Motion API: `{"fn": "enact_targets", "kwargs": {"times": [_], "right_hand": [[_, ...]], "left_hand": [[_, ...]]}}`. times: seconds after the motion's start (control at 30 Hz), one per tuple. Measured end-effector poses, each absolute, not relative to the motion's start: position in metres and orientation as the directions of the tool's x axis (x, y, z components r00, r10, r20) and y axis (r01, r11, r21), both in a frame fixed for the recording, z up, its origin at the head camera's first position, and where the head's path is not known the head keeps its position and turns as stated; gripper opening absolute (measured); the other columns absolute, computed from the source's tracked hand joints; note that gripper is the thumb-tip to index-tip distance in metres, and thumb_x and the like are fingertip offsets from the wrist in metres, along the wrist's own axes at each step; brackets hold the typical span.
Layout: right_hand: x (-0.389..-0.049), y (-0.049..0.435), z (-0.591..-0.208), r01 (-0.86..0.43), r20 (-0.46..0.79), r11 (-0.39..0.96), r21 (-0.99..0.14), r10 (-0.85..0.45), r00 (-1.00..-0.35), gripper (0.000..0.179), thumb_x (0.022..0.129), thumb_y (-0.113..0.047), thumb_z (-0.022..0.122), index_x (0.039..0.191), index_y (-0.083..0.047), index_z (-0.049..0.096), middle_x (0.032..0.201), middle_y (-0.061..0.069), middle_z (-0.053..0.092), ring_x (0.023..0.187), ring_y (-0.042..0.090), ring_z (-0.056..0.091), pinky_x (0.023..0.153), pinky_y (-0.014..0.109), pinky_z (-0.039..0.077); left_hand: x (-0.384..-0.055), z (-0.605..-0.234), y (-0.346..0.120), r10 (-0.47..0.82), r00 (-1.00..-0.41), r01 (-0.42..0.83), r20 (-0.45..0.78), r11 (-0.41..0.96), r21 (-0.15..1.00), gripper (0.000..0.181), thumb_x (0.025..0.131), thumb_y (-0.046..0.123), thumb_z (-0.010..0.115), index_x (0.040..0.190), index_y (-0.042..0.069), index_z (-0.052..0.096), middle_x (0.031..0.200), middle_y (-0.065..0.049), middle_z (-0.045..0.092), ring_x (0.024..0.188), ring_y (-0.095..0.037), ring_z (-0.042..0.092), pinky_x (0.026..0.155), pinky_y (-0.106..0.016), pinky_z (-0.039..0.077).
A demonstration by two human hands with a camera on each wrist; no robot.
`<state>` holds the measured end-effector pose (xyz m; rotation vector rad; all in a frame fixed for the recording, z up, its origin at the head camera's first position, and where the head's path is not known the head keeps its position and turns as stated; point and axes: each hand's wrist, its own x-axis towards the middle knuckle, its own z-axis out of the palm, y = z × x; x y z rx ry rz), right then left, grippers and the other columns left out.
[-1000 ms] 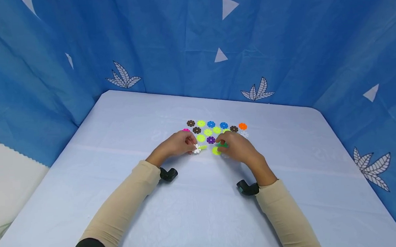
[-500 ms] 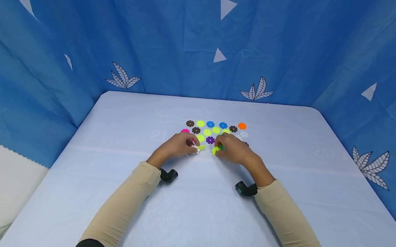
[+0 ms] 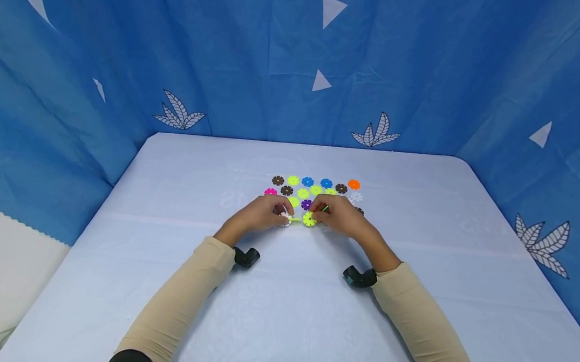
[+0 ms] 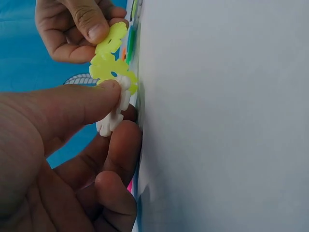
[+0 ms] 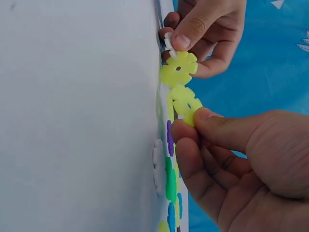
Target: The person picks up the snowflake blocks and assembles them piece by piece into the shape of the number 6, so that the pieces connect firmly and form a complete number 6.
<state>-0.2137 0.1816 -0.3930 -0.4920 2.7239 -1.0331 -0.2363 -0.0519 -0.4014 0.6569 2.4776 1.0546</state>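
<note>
My left hand (image 3: pixel 262 212) pinches a white notched plastic snowflake disc (image 4: pixel 107 125) between thumb and fingers. Slotted into that disc is a yellow-green disc (image 5: pixel 177 70), which sticks out toward the right. With thumb and forefinger, my right hand (image 3: pixel 340 214) pinches a second yellow-green disc (image 3: pixel 309 219) by its edge. In both wrist views the two yellow-green discs come edge to edge, their rims right at each other. Both hands are low over the white table, in front of the loose discs.
Several loose discs lie in rows just beyond the hands, among them a purple disc (image 3: pixel 306 204), a blue disc (image 3: pixel 307 182), a brown disc (image 3: pixel 277 180) and an orange disc (image 3: pixel 354 184). A blue curtain (image 3: pixel 246 58) hangs behind the white table (image 3: pixel 286 311).
My right hand has shifted a little left, bringing its yellow-green disc closer to the joined pair. The left hand has turned the white and yellow-green pair, so the yellow-green one now appears edge-on.
</note>
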Motion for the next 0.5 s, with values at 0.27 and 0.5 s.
{"fn": "enact_targets", "kwargs": {"times": [0.27,0.5], "right_hand": [[-0.2149,0.1763,-0.3985,-0.194,-0.085,0.659,-0.726,-0.366,-0.927,0.006,0.095,-0.003,0.070,0.099,-0.006,0.067,0.091,0.007,0.064,0.076,0.019,0.066,0.071,0.029,0.057],[-0.2136,0.1748,-0.4009,-0.195,-0.076,0.644,-0.740,-0.369,-0.926,0.005,0.094,-0.002,0.070,0.098,-0.004,0.067,0.090,0.008,0.064,0.075,0.018,0.067,0.070,0.029,0.057]], "left_hand": [[-0.2358,-0.4038,-0.0538,0.572,-0.813,0.317,-0.107,0.590,0.742,0.015,0.092,0.007,0.074,0.106,0.014,0.071,0.103,-0.003,0.065,0.098,-0.021,0.059,0.088,-0.037,0.049],[-0.2357,-0.4041,-0.0527,0.580,-0.809,0.342,-0.095,0.596,0.727,0.015,0.093,0.008,0.074,0.105,0.014,0.071,0.101,-0.002,0.066,0.095,-0.020,0.059,0.085,-0.036,0.049]]}}
